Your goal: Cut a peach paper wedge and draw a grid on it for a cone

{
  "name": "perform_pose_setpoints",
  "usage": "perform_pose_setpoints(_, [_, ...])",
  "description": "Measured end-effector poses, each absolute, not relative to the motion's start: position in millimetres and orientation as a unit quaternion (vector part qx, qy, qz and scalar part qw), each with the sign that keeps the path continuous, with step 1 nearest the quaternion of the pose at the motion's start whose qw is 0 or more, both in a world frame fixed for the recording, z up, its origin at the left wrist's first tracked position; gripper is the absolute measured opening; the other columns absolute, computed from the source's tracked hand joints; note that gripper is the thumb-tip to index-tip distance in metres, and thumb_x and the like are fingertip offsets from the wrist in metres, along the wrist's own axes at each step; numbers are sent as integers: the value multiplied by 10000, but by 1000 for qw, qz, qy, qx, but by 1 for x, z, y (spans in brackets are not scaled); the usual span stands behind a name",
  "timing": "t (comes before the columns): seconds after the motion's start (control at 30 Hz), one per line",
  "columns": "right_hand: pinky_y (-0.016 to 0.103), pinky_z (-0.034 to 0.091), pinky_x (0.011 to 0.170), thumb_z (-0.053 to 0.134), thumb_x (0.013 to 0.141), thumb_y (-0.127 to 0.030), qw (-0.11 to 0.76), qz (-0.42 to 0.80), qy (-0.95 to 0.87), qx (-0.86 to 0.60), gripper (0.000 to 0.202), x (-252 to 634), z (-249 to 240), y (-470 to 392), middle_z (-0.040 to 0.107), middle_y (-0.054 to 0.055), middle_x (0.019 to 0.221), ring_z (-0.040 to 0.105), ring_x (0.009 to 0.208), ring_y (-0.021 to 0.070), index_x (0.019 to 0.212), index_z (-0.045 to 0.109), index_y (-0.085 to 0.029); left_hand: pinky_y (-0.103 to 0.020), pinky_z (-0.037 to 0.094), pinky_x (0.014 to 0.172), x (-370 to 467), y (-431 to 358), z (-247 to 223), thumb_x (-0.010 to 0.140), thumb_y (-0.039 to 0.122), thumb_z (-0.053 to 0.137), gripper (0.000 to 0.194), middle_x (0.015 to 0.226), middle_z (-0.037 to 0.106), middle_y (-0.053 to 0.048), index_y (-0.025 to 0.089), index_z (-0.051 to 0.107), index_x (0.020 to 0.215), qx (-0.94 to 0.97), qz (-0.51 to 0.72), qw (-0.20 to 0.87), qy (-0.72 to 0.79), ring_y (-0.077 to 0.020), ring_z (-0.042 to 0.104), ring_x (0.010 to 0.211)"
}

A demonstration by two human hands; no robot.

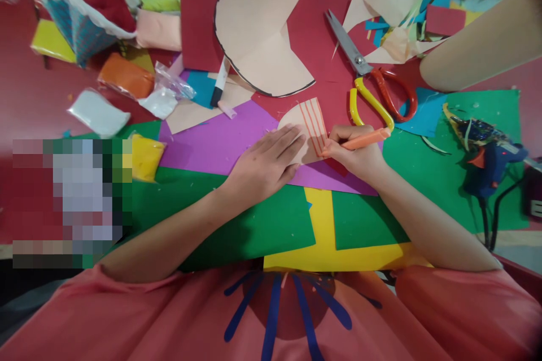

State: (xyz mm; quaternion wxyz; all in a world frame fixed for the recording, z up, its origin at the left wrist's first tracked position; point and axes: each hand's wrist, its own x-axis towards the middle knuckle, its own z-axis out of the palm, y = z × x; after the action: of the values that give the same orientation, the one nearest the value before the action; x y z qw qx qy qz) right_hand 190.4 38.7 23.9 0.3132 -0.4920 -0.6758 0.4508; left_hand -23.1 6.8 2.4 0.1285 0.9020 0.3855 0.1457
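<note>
My left hand (271,161) lies flat with its fingers stretched over a small cream paper piece (292,115). Several orange lines run along the right part of that piece. An orange marker (365,139) is held in my right hand (355,152), its tip hidden by the fingers at the piece's right edge. Under both hands lies a purple sheet (203,144). Scissors (359,62) with one red and one yellow handle rest open just beyond my right hand. Above the hands is a large cream cutout (258,34) with a black outline.
Packets of coloured clay (127,76) and patterned bags are at the left. A blue glue gun (486,166) lies on green paper (444,180) at the right. Paper scraps (393,5) and a cream roll (483,39) fill the upper right. Yellow paper (322,223) is nearest my body.
</note>
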Motion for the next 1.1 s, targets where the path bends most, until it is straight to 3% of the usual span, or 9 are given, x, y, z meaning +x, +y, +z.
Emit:
perform_pose_setpoints(0.43, [225, 228, 421, 527, 717, -200, 304, 454, -693, -471, 312, 190, 25, 39, 355, -56, 432, 292, 436, 54, 468, 340, -199, -434, 393, 1136, -23, 7, 3, 999, 284, 408, 461, 1473, 468, -188, 67, 431, 1405, 909, 147, 104, 377, -266, 392, 1416])
perform_pose_setpoints(0.63, [220, 302, 421, 532, 686, -190, 329, 515, -627, -484, 221, 194, 26, 42, 517, -25, 461, 428, 446, 80, 476, 463, -196, -445, 383, 1143, -24, 7, 1, 1001, 305, 401, 472, 1485, 457, -179, 89, 415, 1421, 907, 149, 110, 377, -271, 373, 1427])
perform_pose_setpoints(0.8, [225, 350, 407, 598, 791, -286, 407, 527, -569, -484, 249, 197, 22, 42, 555, -23, 483, 453, 405, 77, 564, 555, -192, -464, 373, 1149, -24, 7, 2, 1002, 308, 392, 500, 1506, 429, -175, 113, 358, 1462, 906, 140, 124, 380, -270, 345, 1442])
perform_pose_setpoints(0.93, [229, 400, 414, 621, 854, -448, 451, 500, -558, -486, 297, 198, 17, 40, 612, -12, 573, 514, 434, 83, 714, 632, -186, -432, 394, 1136, -22, 4, 6, 1001, 302, 404, 478, 1473, 467, -193, 63, 424, 1414, 932, 137, 103, 319, -277, 405, 1407])
perform_pose_setpoints(1.1, [222, 420, 456, 656, 856, -421, 462, 449, -586, -492, 268, 198, 17, 39, 615, -25, 619, 524, 473, 68, 729, 613, -189, -409, 423, 1118, -17, -2, 11, 1000, 268, 400, 433, 1425, 527, -174, 70, 485, 1376, 948, 128, 115, 269, -259, 466, 1365])
